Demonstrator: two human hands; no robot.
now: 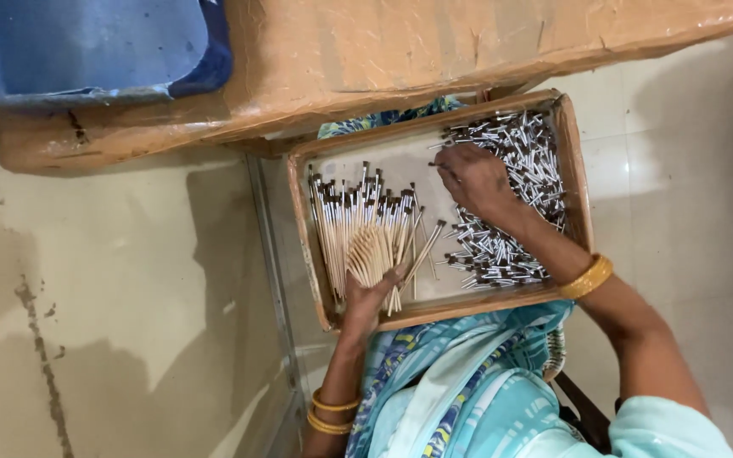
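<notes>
Left hand (366,297) gripping brush bundle (366,233) by tray (574,170) edge, right hand (472,178) pinching loose brushes (515,203)

Pale wooden brushes (366,233) with silver ferrules and dark tips fill a tan cardboard tray (574,161), above turquoise, blue-and-yellow patterned clothing (460,382), gold bangles (585,277), a blue tub (86,47) at eleven o'clock.

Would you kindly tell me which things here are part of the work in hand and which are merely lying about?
In use:
- left hand on the bundle of wooden-handled brushes
- right hand in the loose pile of metal ferrule pieces
- shallow wooden tray holding both

Lying about:
- blue plastic tub
- brown paper-wrapped table edge
- tiled floor
</notes>
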